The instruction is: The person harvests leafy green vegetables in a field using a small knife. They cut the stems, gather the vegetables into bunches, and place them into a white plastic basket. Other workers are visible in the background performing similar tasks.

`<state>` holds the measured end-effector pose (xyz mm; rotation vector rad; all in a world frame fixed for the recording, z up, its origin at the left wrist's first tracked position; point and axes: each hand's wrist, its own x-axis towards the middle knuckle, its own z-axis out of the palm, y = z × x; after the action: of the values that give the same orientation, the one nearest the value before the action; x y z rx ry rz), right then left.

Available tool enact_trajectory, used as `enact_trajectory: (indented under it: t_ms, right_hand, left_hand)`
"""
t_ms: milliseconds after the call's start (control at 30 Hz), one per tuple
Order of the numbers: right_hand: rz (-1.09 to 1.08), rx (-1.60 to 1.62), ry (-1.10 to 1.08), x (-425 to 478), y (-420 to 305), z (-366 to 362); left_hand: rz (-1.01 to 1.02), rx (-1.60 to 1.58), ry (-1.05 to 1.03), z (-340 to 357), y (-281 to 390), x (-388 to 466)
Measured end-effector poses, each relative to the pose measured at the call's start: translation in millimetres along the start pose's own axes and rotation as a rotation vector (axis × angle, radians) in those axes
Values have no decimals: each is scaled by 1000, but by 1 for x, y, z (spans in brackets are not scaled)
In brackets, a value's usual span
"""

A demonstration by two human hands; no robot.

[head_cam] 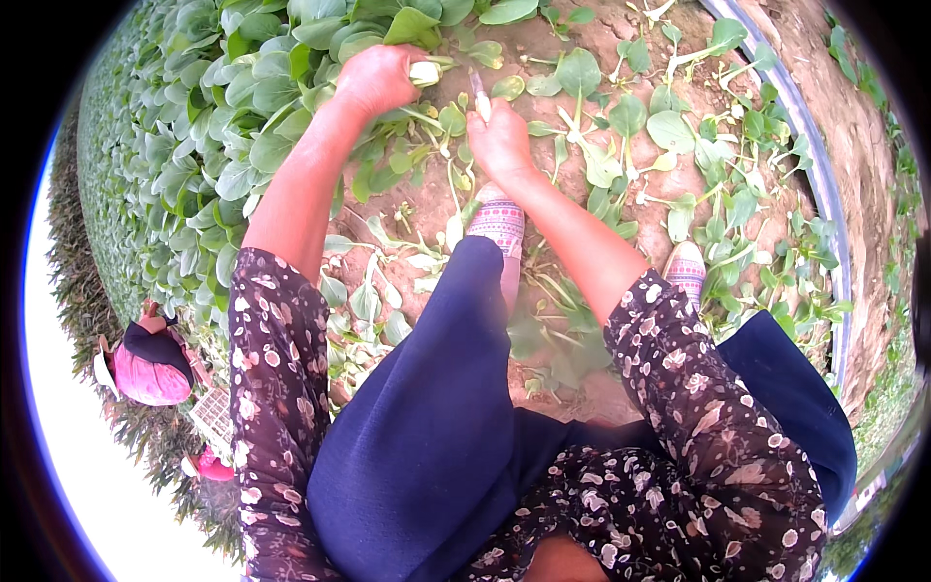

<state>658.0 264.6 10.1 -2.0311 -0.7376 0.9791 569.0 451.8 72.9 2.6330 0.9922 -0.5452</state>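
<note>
My left hand (382, 81) is closed around a leafy green vegetable that resembles bok choy; its pale cut stem base (425, 73) pokes out past my thumb. Broad green leaves (411, 28) spread just beyond that hand. In my right hand (500, 142) is a small knife (480, 94) with a light handle, its blade pointing away from me. The blade is a short way right of the stem base and apart from it. Below the knife lies bare soil with loose leaves, and my patterned shoe (497, 218) stands close under the right hand.
Dense rows of standing greens (174, 160) fill the left. Cut leaves (604, 164) litter the soil to the right, up to a pale curved strip (818, 153) along the bed's edge. Far left, a person in pink (153, 371) bends near a white crate (212, 416); another person (211, 465) is beyond.
</note>
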Motion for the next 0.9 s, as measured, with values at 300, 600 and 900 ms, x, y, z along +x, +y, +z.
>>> enact_trajectory:
  t_ms: [300, 600, 900]
  right_hand:
    - [141, -297, -188, 3, -22, 1]
    - [190, 515, -41, -9, 19, -28]
    - [225, 1130, -164, -30, -16, -67]
  left_hand:
    - [-11, -2, 46, 9, 1, -4]
    - [229, -354, 281, -12, 30, -47]
    - [-116, -1451, 2, 9, 75, -103]
